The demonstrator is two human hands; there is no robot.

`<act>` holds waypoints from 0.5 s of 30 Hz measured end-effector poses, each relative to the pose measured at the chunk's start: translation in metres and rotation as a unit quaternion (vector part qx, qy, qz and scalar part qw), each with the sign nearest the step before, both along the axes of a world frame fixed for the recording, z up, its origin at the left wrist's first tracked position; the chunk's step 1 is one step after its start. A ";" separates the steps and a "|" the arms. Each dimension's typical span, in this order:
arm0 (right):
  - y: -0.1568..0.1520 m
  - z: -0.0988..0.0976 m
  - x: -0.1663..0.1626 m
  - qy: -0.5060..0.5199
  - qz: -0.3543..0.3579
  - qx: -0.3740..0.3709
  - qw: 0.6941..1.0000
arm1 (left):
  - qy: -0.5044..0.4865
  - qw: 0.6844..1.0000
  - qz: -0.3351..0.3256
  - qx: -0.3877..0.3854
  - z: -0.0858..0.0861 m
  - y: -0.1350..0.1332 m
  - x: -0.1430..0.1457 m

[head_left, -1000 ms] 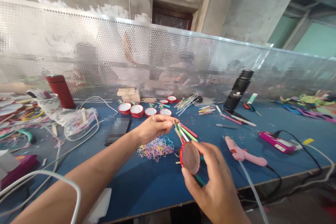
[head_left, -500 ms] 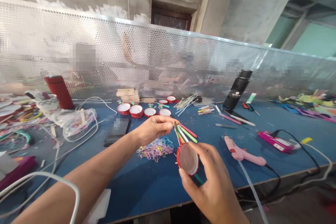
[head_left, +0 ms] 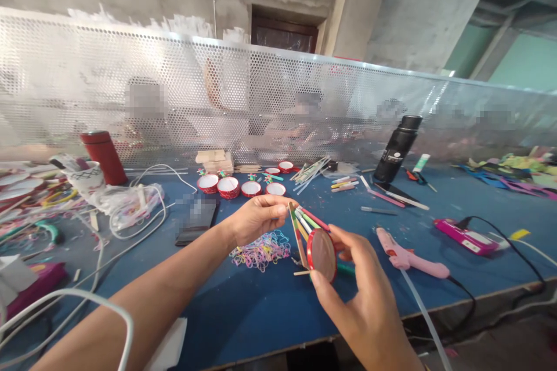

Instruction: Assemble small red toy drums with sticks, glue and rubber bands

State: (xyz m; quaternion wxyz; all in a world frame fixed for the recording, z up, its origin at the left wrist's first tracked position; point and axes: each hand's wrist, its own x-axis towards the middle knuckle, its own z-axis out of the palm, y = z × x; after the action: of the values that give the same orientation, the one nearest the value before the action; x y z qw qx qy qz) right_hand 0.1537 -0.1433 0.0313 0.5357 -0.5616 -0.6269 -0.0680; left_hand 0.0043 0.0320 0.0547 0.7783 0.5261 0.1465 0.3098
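Observation:
Between the fingertips of my left hand (head_left: 263, 217) is the upper end of a flat wooden craft stick (head_left: 297, 236) with coloured marks. My right hand (head_left: 363, 287) grips a small round drum (head_left: 322, 255) with a red rim and a pale face, thumb below and fingers on the far edge. The drum is tilted beside the stick's lower part; whether they touch, I cannot tell. Behind them lie several coloured marker pens (head_left: 308, 218). A heap of pastel rubber bands (head_left: 263, 249) is on the blue table (head_left: 243, 313), just below my left hand.
A pink glue gun (head_left: 409, 258) with a cord lies at right, near a magenta box (head_left: 467, 236). Small red drums (head_left: 228, 186) stand at the back, by a black bottle (head_left: 398, 151) and a red flask (head_left: 104, 157). White cables (head_left: 126, 313) cross the left side. A perforated screen (head_left: 187, 98) stands behind.
My right hand has turned the drum more edge-on and shifted it slightly right, so a gap shows between its face and the stick. My left hand keeps its pinch on the stick.

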 end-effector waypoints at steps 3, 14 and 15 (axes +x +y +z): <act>0.006 0.000 0.000 0.073 0.042 -0.039 0.996 | -0.010 0.999 -0.002 -0.040 -0.002 0.000 0.000; 0.042 -0.008 -0.014 0.511 0.220 -0.054 0.829 | -0.050 0.994 -0.009 -0.100 -0.005 -0.001 0.003; 0.043 -0.006 -0.016 0.536 0.228 -0.055 0.811 | -0.052 0.993 -0.007 -0.103 -0.004 -0.002 0.003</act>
State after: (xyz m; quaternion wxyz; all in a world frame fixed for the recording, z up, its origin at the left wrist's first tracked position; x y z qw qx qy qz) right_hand 0.1378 -0.1001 0.0255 0.7552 -0.3780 -0.3530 0.4028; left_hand 0.0077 0.0304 0.0512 0.8372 0.4271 0.1334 0.3145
